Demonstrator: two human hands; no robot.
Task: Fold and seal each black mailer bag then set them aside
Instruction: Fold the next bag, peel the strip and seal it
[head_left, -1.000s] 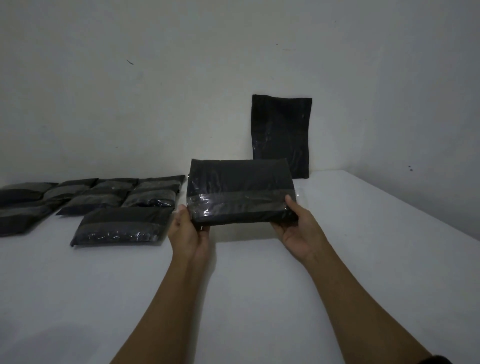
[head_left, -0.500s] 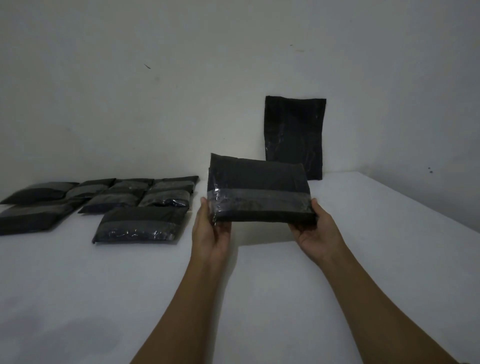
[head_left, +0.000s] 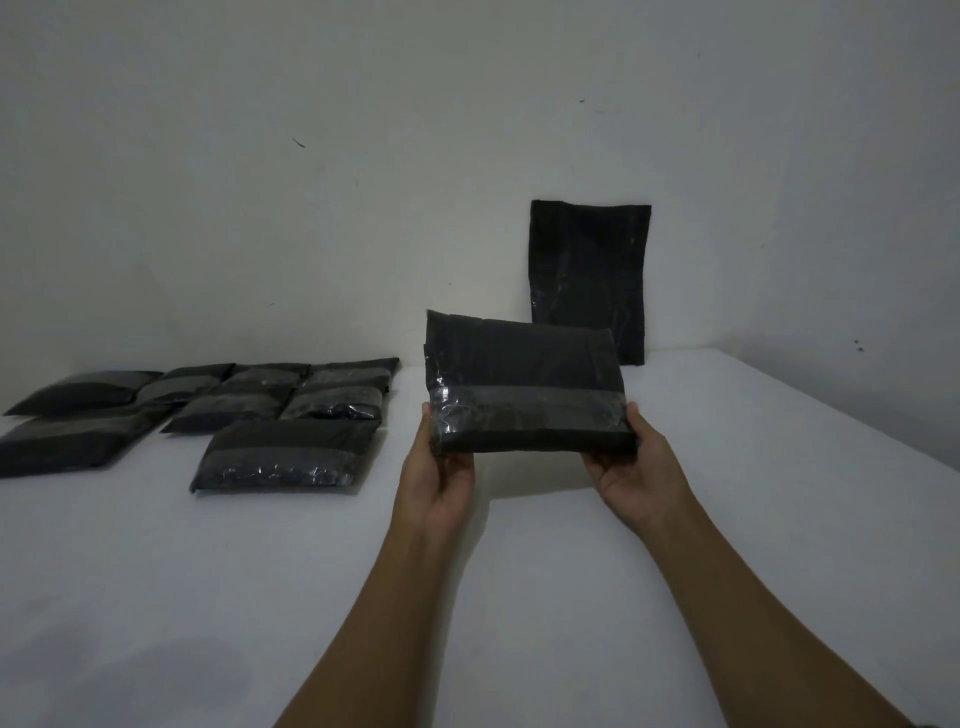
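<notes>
The sealed mailer bag (head_left: 524, 387), pinched at both ends by the left hand (head_left: 439, 475) and right hand (head_left: 636, 473), should be laid flat beside the finished pile (head_left: 283, 454).

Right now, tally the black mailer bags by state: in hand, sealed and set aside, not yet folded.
held bag, folded and taped: 1
set-aside bags, sealed, lying at left: 8 (they overlap in dim light, so this is approximate)
unfolded bag, leaning on the wall: 1
Total: 10
</notes>
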